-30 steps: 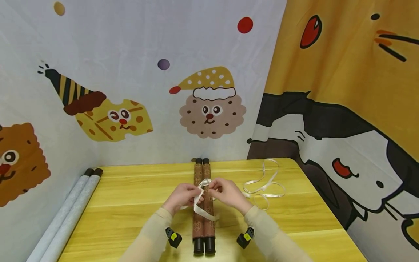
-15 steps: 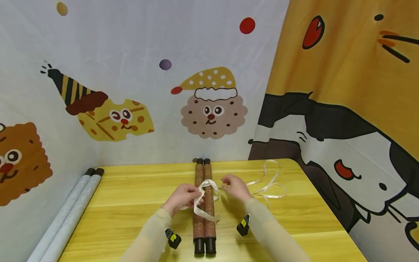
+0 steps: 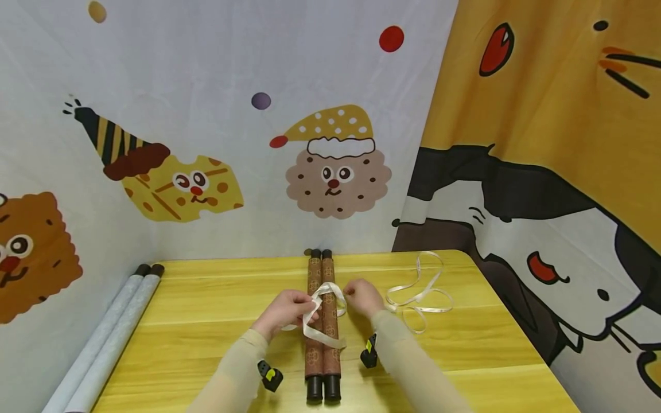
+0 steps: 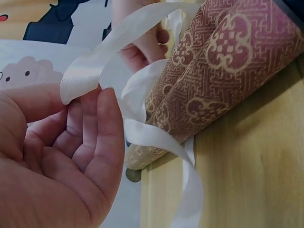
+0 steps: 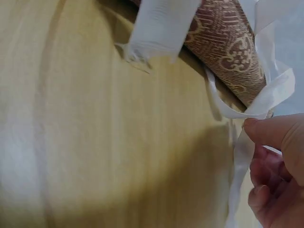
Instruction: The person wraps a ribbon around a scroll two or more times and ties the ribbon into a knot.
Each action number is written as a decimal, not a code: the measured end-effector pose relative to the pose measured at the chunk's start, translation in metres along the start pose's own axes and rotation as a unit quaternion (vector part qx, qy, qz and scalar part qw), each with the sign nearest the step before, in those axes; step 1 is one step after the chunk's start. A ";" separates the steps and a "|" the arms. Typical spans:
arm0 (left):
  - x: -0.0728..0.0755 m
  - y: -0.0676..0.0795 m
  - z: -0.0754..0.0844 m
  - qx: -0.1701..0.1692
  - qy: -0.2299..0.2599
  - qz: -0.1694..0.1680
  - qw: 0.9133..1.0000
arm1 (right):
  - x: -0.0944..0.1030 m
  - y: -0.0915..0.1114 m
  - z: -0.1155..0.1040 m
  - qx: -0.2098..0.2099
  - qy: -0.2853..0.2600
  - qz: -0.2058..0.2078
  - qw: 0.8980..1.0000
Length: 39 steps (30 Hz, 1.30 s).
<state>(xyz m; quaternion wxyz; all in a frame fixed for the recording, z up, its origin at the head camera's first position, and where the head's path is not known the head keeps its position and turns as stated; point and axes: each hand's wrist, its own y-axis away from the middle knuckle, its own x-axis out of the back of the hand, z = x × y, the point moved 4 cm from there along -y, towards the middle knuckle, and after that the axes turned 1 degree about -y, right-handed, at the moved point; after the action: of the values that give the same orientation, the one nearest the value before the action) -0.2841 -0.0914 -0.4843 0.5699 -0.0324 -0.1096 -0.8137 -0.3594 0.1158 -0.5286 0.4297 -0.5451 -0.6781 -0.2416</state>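
Note:
Two brown rolls [image 3: 329,321] with gold patterns and black ends lie side by side, pointing away from me, like a hanging scroll rolled from both ends. A white satin ribbon [image 4: 142,23] loops loosely round and over them. My left hand [image 3: 284,312], on their left, pinches the ribbon between thumb and fingers. To the right of the rolls, my right hand [image 3: 364,297] pinches another stretch of the ribbon [image 5: 243,156] with its thumb against curled fingers. A frayed ribbon end hangs near the rolls in the right wrist view.
Loose curls of white ribbon [image 3: 431,310] lie on the yellow wood-grain table [image 3: 206,310] at the right. Two pale blue rolls [image 3: 121,327] with black ends lie along the left edge. A cartoon-print curtain [image 3: 206,57] hangs behind the table.
My right hand has drawn back rightward from the left hand and the ribbon loop, then come slightly nearer to the rolls. My left hand keeps its pinch almost in place.

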 end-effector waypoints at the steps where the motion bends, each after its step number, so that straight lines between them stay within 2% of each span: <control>1: 0.001 0.001 0.001 -0.003 -0.005 -0.001 1.000 | -0.001 0.001 0.000 -0.004 -0.001 0.000 1.000; 6: 0.011 0.003 0.007 -0.025 -0.045 -0.007 0.999 | 0.009 0.007 -0.001 -0.027 -0.029 0.002 0.999; 11: 0.025 0.006 0.013 -0.038 -0.092 -0.019 0.995 | 0.044 0.015 -0.007 -0.037 -0.114 0.008 0.993; 14: 0.033 0.008 0.018 -0.046 -0.123 -0.023 0.991 | 0.067 0.019 -0.006 -0.037 -0.141 0.019 0.989; 21: 0.059 0.015 0.028 -0.081 -0.181 0.007 0.980 | 0.109 0.028 0.006 -0.029 -0.135 0.040 0.990; 27: 0.089 0.023 0.026 -0.062 -0.188 0.072 0.977 | 0.127 0.037 0.022 -0.011 -0.089 0.045 0.995; 30: 0.102 0.029 0.024 -0.055 -0.219 0.109 0.968 | 0.133 0.042 0.033 -0.009 -0.074 0.046 0.996; 32: 0.108 0.032 0.022 -0.056 -0.251 0.122 0.959 | 0.138 0.047 0.042 -0.011 -0.068 0.054 0.996; 39: 0.117 0.041 0.005 -0.043 -0.360 0.127 0.923 | 0.157 0.064 0.078 -0.028 -0.024 0.091 0.995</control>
<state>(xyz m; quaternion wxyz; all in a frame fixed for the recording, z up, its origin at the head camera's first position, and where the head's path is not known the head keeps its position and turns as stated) -0.2870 -0.2117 -0.4524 0.5886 -0.3614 -0.2674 -0.6719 -0.3292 0.2802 -0.4451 0.4183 -0.6221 -0.6285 -0.2074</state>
